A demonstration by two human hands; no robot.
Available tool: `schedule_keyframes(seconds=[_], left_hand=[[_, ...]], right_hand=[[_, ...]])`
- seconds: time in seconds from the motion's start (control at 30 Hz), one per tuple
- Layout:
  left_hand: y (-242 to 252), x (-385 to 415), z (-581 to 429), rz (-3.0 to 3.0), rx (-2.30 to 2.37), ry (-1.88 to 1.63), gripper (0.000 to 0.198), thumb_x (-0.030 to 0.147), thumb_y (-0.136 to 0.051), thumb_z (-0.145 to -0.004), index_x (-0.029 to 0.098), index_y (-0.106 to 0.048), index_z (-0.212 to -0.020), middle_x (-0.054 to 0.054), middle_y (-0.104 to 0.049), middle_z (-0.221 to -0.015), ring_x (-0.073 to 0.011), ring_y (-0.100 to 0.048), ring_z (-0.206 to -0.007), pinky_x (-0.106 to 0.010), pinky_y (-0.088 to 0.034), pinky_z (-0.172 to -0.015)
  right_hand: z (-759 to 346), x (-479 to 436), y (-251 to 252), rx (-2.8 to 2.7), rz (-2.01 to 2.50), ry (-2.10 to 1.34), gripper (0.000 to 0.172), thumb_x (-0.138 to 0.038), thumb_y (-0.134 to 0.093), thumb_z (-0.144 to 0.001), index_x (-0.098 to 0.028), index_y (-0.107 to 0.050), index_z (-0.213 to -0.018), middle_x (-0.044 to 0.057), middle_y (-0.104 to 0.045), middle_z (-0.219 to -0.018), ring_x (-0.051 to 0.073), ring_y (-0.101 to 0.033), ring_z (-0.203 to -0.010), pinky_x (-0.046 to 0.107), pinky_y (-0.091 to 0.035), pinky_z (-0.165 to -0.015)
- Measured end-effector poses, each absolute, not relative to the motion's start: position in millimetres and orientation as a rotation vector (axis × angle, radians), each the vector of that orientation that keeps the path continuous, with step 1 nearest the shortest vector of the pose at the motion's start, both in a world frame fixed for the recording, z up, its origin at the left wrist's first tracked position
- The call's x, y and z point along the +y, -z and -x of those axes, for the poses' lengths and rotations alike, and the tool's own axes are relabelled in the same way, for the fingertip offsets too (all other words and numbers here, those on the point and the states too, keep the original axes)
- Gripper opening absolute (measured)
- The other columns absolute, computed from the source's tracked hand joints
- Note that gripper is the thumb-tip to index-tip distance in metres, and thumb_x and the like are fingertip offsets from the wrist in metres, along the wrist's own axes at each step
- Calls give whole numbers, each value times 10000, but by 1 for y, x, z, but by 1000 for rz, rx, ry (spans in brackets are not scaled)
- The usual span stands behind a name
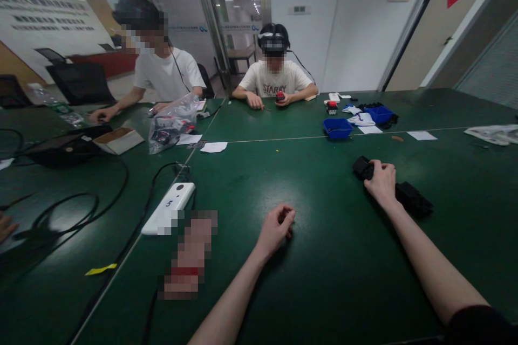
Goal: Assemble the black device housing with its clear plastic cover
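My right hand [381,179] reaches forward over the table at the right, its fingers closed around a black blocky object [362,167]. The exact kind of that object does not show. Just to its right and nearer lies a second black blocky piece [414,199], partly behind my wrist; I cannot tell whether the two are joined. My left hand [277,228] rests in the middle of the green table [315,280], fingers curled in toward the thumb with nothing visible in them. To its left lies a blurred-out pinkish flat item [192,253].
A white power bank marked 5 [170,207] and black cables lie left. Beyond are a clear plastic bag [173,124], an open box [118,140], a blue tray [337,128] and white papers [213,147]. Two people sit across; one holds a red-and-black object [280,98].
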State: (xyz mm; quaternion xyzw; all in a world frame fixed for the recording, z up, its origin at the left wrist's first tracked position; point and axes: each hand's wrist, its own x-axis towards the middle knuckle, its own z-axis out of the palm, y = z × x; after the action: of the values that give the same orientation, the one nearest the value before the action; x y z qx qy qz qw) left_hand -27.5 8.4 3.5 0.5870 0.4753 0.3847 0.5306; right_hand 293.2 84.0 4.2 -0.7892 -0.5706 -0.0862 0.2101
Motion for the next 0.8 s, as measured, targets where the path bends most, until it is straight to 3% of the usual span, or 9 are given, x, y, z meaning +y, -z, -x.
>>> schedule_keyframes(seconds=[0.27,0.6,0.8], left_hand=[[-4,8,28,-1409,1140,-916,262,400,-507,-786,145,-550,-827,22,-502,-599,-81,-486,-469,-184,-421,-415],[-6,8,28,-1428,1141,-910,249,388,-515,-785,146,-561,-828,21,-498,-606,-84,-497,-488,-178,-425,-424],[-8,7,27,-1422,1162,-899,236,377,-506,-786,149,-555,-820,33,-486,-583,-81,-487,-468,-183,-421,-423]], right_hand=[[-292,82,-9,-1598,2258,268,479,-244,-584,-651,-169,-460,-1108,106,-384,-979,256,-438,-882,361,-379,-762],[-292,82,-10,-1734,2321,298,426,-317,-516,-750,-114,-462,-1120,168,-536,-952,273,-538,-830,359,-422,-690],[-290,84,-7,-1674,2260,237,494,-452,-405,-817,-30,-487,-1060,227,-590,-896,310,-570,-811,401,-445,-687]])
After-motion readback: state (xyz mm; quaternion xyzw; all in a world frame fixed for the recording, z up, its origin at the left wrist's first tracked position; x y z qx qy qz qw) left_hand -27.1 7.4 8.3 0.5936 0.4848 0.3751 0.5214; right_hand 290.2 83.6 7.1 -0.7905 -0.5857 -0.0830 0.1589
